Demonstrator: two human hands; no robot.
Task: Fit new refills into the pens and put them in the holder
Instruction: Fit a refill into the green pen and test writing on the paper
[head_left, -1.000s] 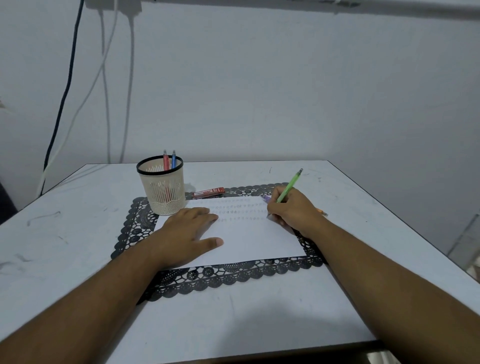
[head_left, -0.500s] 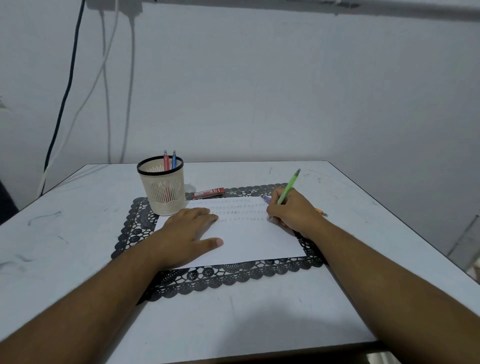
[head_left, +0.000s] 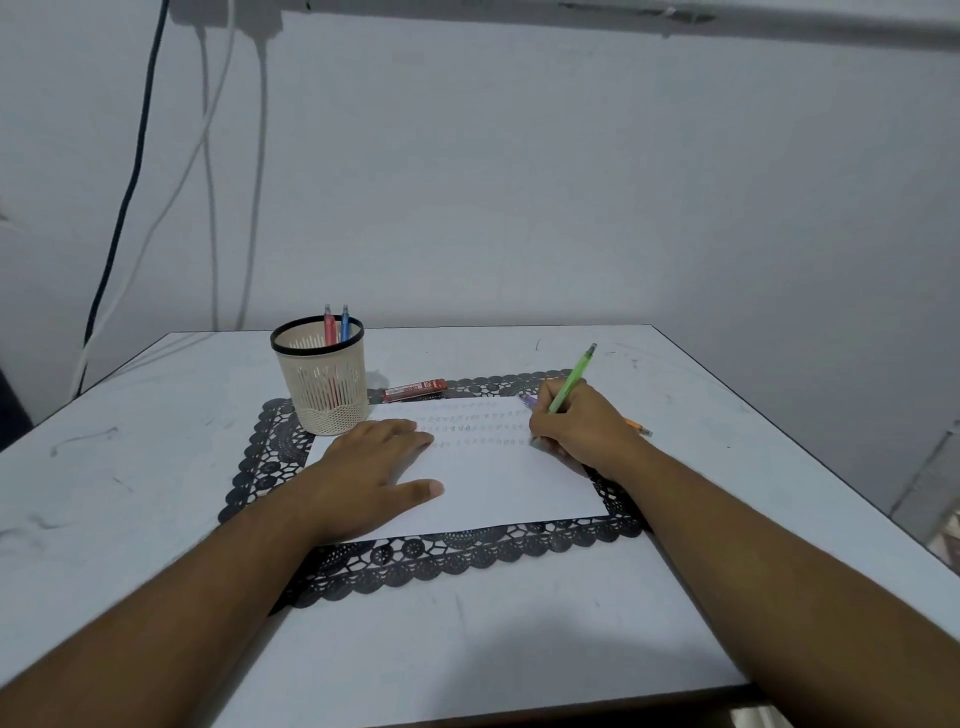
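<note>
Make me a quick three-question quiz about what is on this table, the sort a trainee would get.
1. True or false: the right hand grips a green pen.
2. How many pens stand in the holder?
3. Multiple choice: the left hand rests flat on A) the holder, B) the paper, C) the red refill case.

Key: 1 true. 2 two, a red pen and a blue pen. 3 B.
</note>
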